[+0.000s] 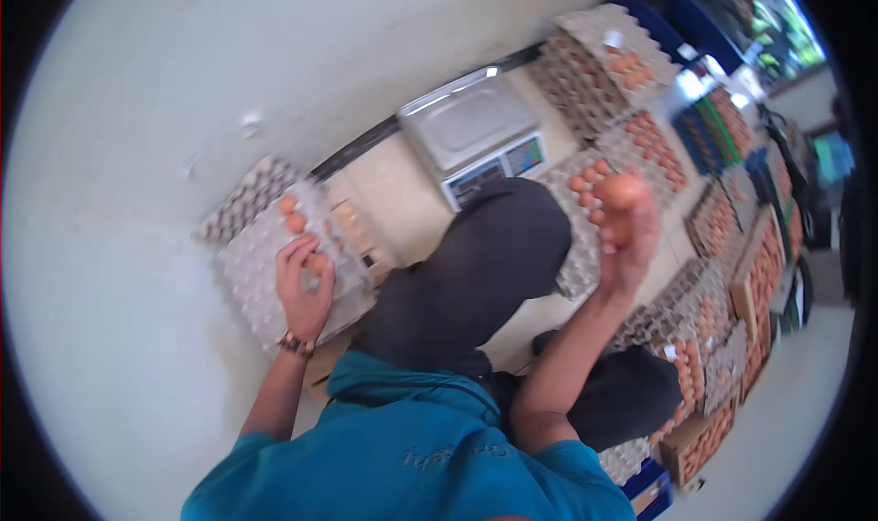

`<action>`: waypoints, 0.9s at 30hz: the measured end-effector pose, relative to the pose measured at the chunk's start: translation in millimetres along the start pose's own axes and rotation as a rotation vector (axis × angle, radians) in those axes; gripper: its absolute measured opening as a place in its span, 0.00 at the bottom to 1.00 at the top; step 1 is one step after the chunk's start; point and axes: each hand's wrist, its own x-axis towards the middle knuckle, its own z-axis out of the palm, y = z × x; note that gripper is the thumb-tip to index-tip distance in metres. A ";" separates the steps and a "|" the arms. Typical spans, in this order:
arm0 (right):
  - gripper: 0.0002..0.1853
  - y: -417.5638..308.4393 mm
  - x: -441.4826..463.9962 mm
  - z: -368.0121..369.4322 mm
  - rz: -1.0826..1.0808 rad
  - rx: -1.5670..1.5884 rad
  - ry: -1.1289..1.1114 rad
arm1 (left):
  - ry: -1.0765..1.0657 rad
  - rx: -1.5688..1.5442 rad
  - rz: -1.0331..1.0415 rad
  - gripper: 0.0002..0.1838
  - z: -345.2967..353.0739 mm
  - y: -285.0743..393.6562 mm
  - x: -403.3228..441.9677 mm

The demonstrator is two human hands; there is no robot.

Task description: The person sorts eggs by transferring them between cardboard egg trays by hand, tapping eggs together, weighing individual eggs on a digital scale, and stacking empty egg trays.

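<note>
My right hand [629, 237] is raised on the right, its fingers closed round a brown egg [620, 192]. On the left, my left hand [305, 288] rests over a grey egg tray [251, 269], thumb and fingers curled about another egg [317, 263]. Whether that egg is lifted off the tray I cannot tell. Two more eggs [292, 214] lie on the same tray, just beyond my fingertips. Beneath and behind my right hand is a grey tray [578, 269] holding several brown eggs [585, 181].
A digital scale [471, 123] with a metal pan stands against the wall. Stacked egg trays [576, 77] rise beside it. Filled trays [645, 150] and wooden crates of eggs [759, 274] line the right side. A blue crate [704, 137] sits farther back. My knees are between the trays.
</note>
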 end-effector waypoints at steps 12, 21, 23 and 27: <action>0.16 -7.6 -68.1 146.0 0.448 0.015 -0.433 | -0.359 -0.333 0.314 0.29 6.1 135.8 66.6; 0.30 56.6 -88.8 165.4 0.784 0.831 -0.362 | -0.164 -1.008 -0.583 0.24 -27.1 41.5 34.4; 0.28 58.7 -90.9 169.7 0.767 0.786 -0.328 | -0.209 -1.059 -0.733 0.24 -30.7 11.4 17.4; 0.28 35.5 -85.3 169.1 0.608 0.632 -0.337 | -0.159 -1.064 -0.867 0.22 -31.7 -28.3 -16.2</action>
